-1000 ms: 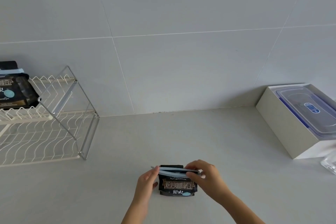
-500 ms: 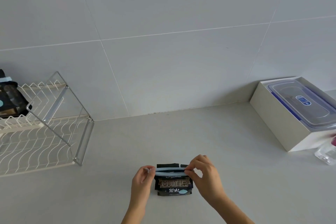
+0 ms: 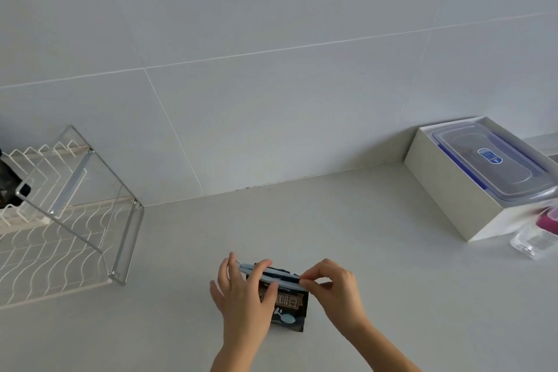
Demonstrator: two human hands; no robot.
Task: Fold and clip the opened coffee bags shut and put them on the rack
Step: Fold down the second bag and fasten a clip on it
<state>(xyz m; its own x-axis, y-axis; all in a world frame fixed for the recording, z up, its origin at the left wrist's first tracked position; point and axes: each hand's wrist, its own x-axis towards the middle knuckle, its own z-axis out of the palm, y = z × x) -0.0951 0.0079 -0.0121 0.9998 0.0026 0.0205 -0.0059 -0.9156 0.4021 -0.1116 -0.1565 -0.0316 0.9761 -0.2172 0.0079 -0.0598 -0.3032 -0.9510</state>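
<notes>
A small black coffee bag (image 3: 291,308) with gold lettering stands on the counter in front of me. A pale blue clip (image 3: 271,275) runs along its folded top. My left hand (image 3: 244,300) holds the clip's left part, thumb in front and fingers behind, and covers the bag's left side. My right hand (image 3: 333,288) pinches the clip's right end between thumb and fingertips. At the far left stands the white wire rack (image 3: 51,238), with another dark coffee bag (image 3: 7,183) on its upper tier, mostly cut off by the frame edge.
A cream box (image 3: 453,190) holding a clear lidded container (image 3: 495,166) sits at the right against the tiled wall. A clear jar with a pink part (image 3: 539,235) stands beside it at the frame edge. Bare counter lies between rack and box.
My left hand has moved in over the bag's left side and now wraps the clip. The view has shifted right, so the rack's bag is almost out of frame.
</notes>
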